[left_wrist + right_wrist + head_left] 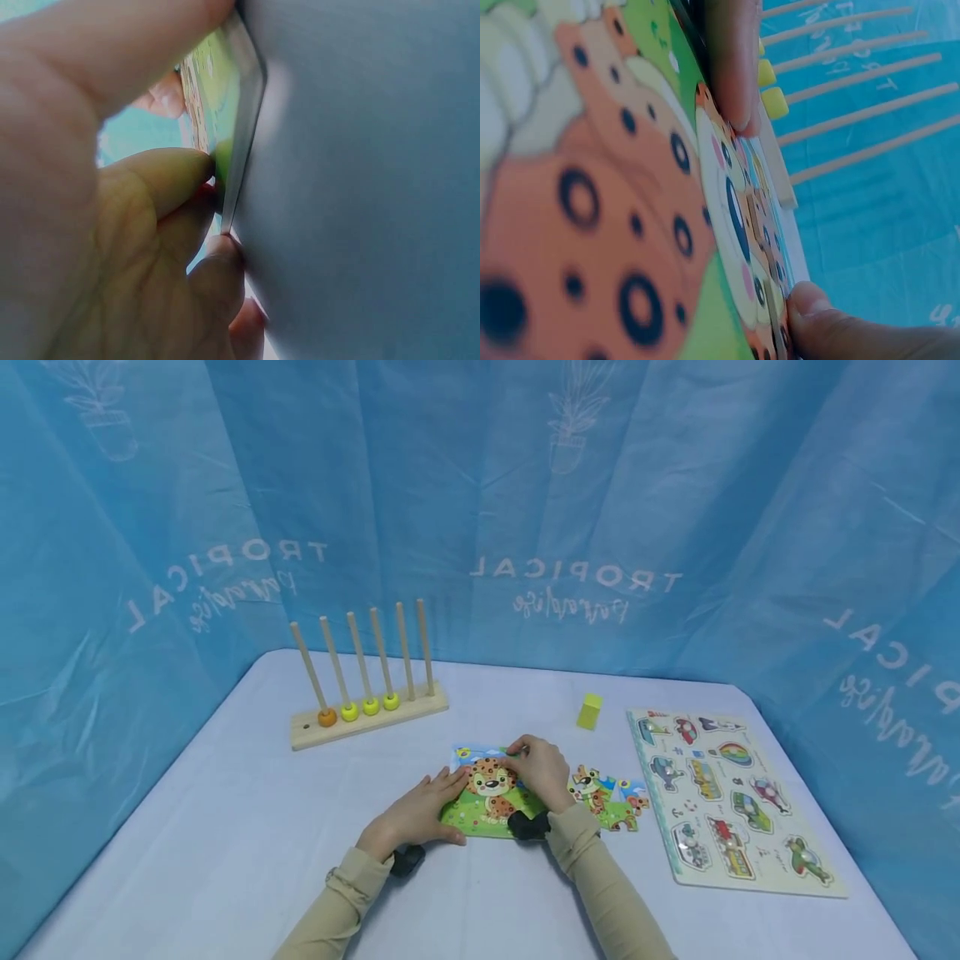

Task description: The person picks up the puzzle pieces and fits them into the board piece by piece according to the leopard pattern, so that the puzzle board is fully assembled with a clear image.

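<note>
A leopard jigsaw puzzle (467, 814) in a thin board lies near the table's front middle. My left hand (426, 808) rests along its left side, fingers on the upper left part and thumb by the near edge. In the left wrist view its fingers touch the board's edge (244, 127). My right hand (543, 770) is over the puzzle's upper right, thumb and fingertips pinching a spotted puzzle piece (778, 270) at the leopard's head. That piece stands slightly proud of the picture. Right of the puzzle lie several joined or overlapping loose puzzle pieces (618, 812), partly behind the right wrist.
A wooden peg stand (367, 724) with upright rods and a few orange and yellow beads stands at the back left. A yellow-green block (589, 712) lies behind the loose pieces. A large vehicle peg-puzzle board (708, 818) lies at the right. Blue curtains surround the white table.
</note>
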`<state>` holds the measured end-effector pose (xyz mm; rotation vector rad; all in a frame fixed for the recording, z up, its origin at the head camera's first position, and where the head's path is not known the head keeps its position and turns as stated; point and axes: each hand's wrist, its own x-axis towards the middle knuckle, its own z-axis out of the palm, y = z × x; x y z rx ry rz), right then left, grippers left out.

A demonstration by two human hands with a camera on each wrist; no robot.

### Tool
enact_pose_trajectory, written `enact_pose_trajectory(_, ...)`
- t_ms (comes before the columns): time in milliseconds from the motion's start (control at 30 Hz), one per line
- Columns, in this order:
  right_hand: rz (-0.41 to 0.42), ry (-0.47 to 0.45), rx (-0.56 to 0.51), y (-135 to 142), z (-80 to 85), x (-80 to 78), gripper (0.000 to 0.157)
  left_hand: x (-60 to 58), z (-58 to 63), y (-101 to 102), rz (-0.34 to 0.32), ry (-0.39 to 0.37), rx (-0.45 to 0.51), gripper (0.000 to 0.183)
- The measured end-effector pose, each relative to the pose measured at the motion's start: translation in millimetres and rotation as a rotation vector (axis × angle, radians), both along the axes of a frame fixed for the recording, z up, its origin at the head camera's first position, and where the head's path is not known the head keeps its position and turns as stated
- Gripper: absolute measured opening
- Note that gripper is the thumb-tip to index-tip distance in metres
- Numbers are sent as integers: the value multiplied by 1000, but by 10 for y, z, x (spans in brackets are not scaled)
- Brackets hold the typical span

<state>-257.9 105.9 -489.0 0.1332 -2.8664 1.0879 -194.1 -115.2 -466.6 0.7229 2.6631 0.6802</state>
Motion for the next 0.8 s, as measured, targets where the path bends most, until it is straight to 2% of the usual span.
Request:
enact_pose_trajectory(167, 43, 18, -48, 109, -4, -59, 15, -68, 6, 37, -10, 16, -10, 94)
enact_pose_trajectory(333, 152, -73, -222, 373, 33, -96, 20, -89, -5, 58, -9, 3, -4, 95)
enact_pose_trajectory(433, 157, -101, -293, 629, 92, -77, 25, -73, -31, 51, 0, 0, -7, 96)
enact_pose_trajectory(633, 66, -128, -199, 1240, 123, 11, 28, -22, -39, 15, 2, 1, 1, 95)
enact_pose_trajectory(733, 104, -181, -150, 1485, 123, 89, 30, -9, -34, 3, -4, 2, 10, 94)
enact_pose_trajectory(800, 164, -210, -126, 1582, 142, 134, 39, -6, -28, 2, -4, -2, 22, 94)
